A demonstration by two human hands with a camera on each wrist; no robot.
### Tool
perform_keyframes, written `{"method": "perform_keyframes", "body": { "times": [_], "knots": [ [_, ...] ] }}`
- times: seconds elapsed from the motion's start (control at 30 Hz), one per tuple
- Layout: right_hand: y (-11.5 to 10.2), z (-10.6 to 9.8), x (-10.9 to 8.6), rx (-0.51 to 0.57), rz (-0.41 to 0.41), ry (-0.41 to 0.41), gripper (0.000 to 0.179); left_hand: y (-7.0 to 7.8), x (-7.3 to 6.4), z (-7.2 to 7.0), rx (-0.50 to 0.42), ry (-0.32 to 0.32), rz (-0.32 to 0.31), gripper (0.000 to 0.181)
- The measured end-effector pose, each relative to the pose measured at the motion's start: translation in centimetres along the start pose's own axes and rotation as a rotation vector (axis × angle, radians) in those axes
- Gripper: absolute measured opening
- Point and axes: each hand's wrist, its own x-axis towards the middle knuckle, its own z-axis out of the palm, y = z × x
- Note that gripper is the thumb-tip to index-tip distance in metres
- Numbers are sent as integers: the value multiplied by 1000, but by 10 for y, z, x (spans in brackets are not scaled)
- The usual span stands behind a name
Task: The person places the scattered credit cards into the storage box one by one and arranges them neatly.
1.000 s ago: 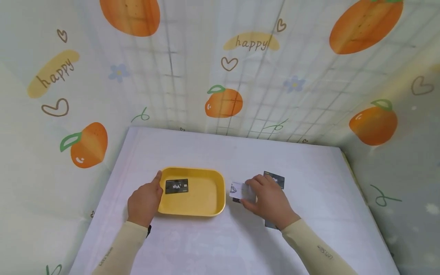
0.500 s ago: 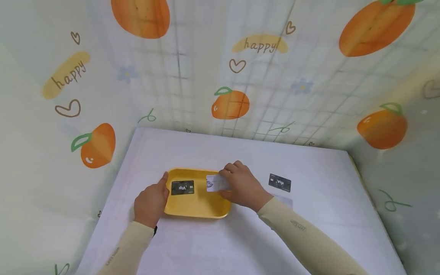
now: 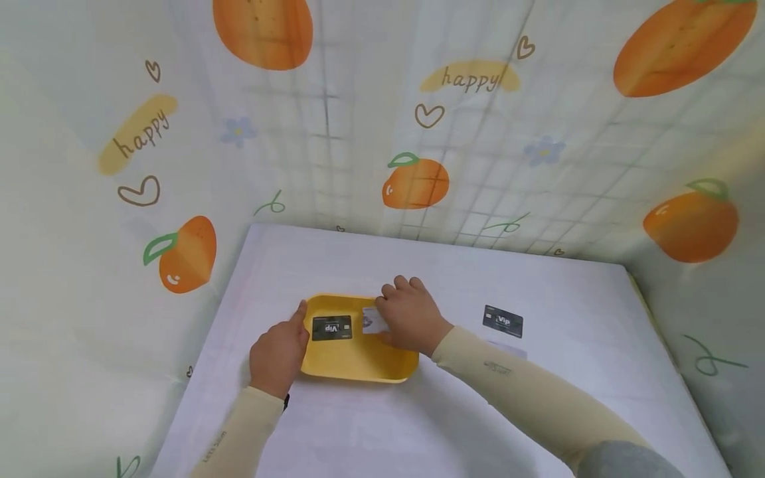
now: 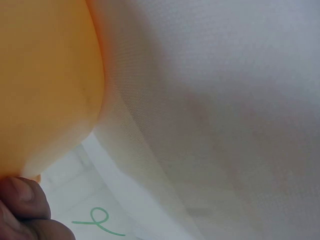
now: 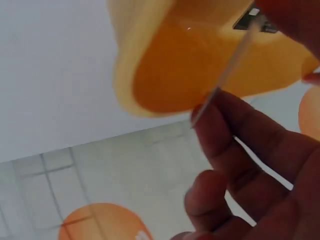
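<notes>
A yellow tray (image 3: 373, 380) stands on the white table, and my left hand (image 3: 277, 355) grips its left rim. Part of that hand's fingers (image 4: 22, 197) shows beside the tray wall in the left wrist view. My right hand (image 3: 412, 317) pinches a white card (image 3: 373, 321) over the tray's right half. In the right wrist view this card (image 5: 231, 70) appears nearly edge-on between thumb and fingers, above the tray floor. A black card marked "Vip" (image 3: 332, 328) lies flat inside the tray on the left. My right hand hides part of the white card.
To the right on the table lies another black "Vip" card (image 3: 503, 321). A pale card (image 3: 510, 350) is partly covered by my right sleeve (image 3: 514, 382). A curtain (image 3: 358, 133) printed with oranges hangs behind the table and on both sides.
My right hand has lifted the white card off the table at the right and carried it left over the tray. My left hand has stayed at the tray's rim. The head view has shifted slightly.
</notes>
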Motion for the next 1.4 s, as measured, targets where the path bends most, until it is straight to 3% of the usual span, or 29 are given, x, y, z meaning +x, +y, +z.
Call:
{"method": "perform_keyframes", "body": {
  "times": [0.27,0.5,0.93,1.4],
  "knots": [
    [-10,5,8,-85,-8,-62,48,4,1,3,-2,23,15,54],
    [-21,13,13,-50,14,-127,38,5,-1,6,-1,33,19,55],
    [-28,19,14,-127,11,-123,24,4,-2,6,-5,79,38,53],
    [-32,21,19,-133,8,-135,25,0,-2,3,-3,13,-1,54]
  ]
}}
